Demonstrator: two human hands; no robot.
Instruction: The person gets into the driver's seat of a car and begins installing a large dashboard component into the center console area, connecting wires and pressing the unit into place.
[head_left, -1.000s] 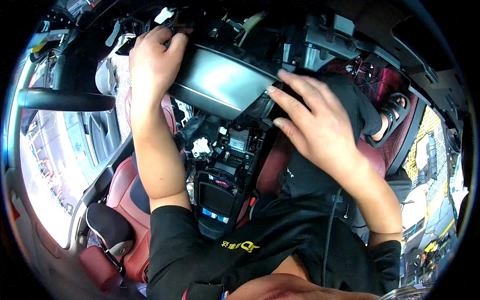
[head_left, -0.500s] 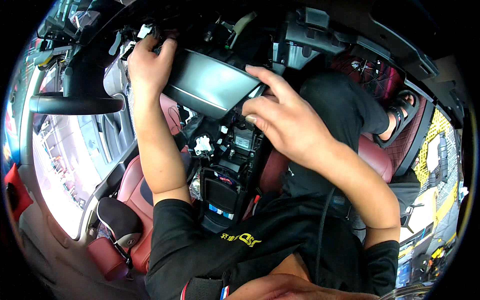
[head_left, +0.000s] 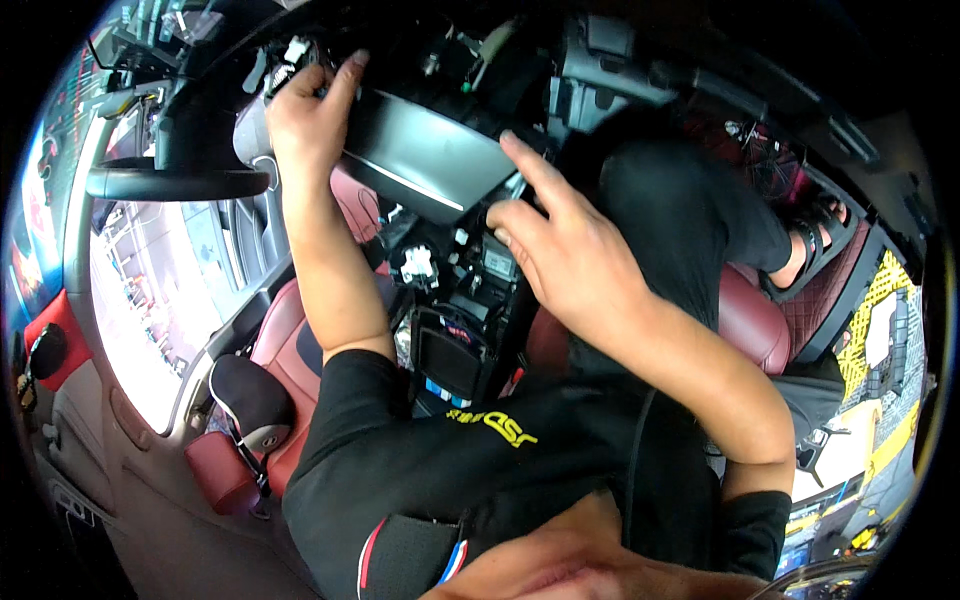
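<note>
My left hand (head_left: 305,122) curled beside the silver panel (head_left: 428,145), hold unclear; my right hand (head_left: 580,250), half-open, met its right edge. It seemed stiff, slick, best held by its ends.

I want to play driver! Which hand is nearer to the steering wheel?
Left. The left hand is just right of the steering wheel in the picture, and a bit higher. The right hand is much farther right, at the silver panel's right end.
</note>
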